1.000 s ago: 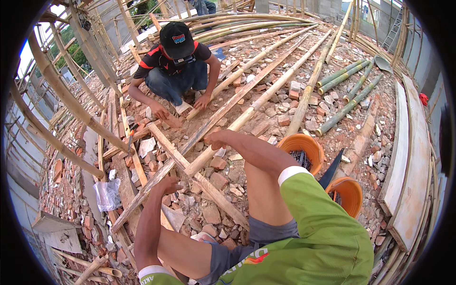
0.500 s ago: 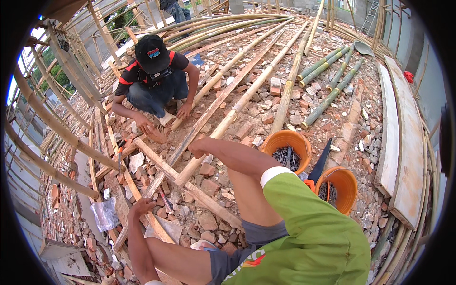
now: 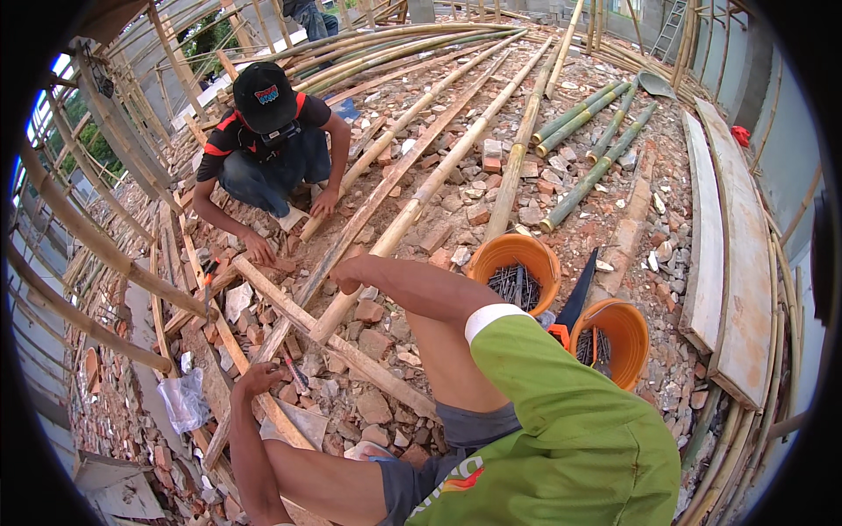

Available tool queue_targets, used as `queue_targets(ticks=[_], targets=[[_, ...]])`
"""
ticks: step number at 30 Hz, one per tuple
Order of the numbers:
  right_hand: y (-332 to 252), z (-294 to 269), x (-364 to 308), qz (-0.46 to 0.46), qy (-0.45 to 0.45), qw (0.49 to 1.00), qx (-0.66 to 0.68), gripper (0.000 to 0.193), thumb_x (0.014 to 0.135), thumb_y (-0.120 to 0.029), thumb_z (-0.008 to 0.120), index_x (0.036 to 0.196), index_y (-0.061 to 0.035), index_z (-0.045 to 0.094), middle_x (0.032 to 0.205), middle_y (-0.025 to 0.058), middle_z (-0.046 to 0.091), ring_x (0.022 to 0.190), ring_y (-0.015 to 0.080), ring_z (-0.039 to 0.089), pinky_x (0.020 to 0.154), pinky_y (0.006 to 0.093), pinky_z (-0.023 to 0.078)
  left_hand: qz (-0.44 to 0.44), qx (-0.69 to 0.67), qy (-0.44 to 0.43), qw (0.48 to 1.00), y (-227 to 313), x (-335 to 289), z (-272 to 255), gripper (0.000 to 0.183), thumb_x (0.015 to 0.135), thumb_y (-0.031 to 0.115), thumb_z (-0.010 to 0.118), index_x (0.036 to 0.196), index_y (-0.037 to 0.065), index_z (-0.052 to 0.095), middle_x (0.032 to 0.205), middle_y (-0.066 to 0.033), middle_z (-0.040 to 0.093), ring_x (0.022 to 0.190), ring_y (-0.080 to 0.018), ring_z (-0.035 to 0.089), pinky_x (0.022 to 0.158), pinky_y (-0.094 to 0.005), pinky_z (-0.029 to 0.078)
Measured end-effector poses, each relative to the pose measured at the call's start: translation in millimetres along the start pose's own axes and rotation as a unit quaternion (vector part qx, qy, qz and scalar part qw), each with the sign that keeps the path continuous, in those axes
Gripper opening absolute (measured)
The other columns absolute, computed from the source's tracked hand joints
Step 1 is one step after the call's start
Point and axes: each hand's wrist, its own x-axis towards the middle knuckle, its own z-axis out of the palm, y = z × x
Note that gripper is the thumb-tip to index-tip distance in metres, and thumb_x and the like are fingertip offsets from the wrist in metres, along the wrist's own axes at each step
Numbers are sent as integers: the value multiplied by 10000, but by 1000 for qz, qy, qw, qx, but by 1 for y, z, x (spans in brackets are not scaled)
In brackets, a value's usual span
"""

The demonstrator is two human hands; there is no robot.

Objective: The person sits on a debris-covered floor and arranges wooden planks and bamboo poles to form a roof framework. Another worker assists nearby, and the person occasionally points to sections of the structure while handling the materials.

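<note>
My left hand (image 3: 260,379) hangs past my left knee with its fingers curled together. Whatever it may hold is hidden. Just to its right, a tool with a red handle (image 3: 296,374) lies on the rubble. My right arm reaches across my right knee, and my right hand (image 3: 347,273) droops beside a pale bamboo pole (image 3: 399,226); its fingers are mostly out of sight. Below it, a squared timber (image 3: 373,365) crosses under the pole's near end. A long weathered plank (image 3: 364,213) runs alongside the pole on the left.
A co-worker (image 3: 270,149) in a black cap squats ahead, hands low by the timbers. Orange buckets of nails (image 3: 545,259) (image 3: 633,337) stand at my right, with a dark saw blade (image 3: 579,285) between them. Green bamboo lengths (image 3: 596,168), boards (image 3: 735,254) and broken brick surround us.
The whole view has shifted slightly, with the scene sliding left. The co-worker's hand on the left has drawn down toward the timber end. My hands keep nearly the same pose.
</note>
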Motion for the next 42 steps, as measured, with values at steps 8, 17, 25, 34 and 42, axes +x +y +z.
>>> queue_targets(ticks=[8, 17, 25, 34, 42], targets=[[-18, -3, 11, -37, 19, 998, -38, 214, 885, -175, 534, 1027, -93, 671, 1091, 14, 660, 996, 193, 625, 822, 365, 495, -3, -33, -7, 999, -15, -12, 10, 519, 861, 400, 640, 1144, -34, 607, 924, -152, 675, 808, -213, 638, 727, -361, 505], [-12, 0, 10, 51, -21, 974, 220, 353, 800, -93, 541, 1145, -73, 608, 1110, 116, 630, 968, 271, 623, 719, 459, 519, 23, -9, 6, 1000, -23, 4, 13, 588, 852, 462, 643, 1140, -48, 595, 947, -168, 670, 868, -238, 633, 760, -371, 499], [-18, -21, -27, 75, -34, 976, 199, 273, 821, -100, 479, 1024, -24, 645, 954, 103, 658, 792, 256, 641, 633, 386, 504, 57, 49, -16, 997, -23, 21, 7, 541, 856, 484, 615, 1072, -12, 636, 917, -172, 668, 855, -270, 629, 773, -392, 489], [-14, -16, -18, 88, -22, 964, 251, 249, 774, -63, 513, 981, 20, 625, 869, 159, 650, 678, 291, 651, 519, 416, 499, 23, 132, -42, 990, -2, 14, 5, 544, 862, 489, 585, 1075, -10, 631, 1015, -207, 649, 937, -322, 611, 814, -421, 477], [-28, -35, -39, 52, -19, 987, 151, 293, 872, -180, 450, 1029, -53, 663, 1084, 99, 665, 976, 262, 625, 806, 388, 494, 31, 56, -25, 998, 6, 4, 9, 456, 876, 430, 599, 1042, 9, 658, 950, -175, 680, 895, -281, 636, 791, -402, 490]])
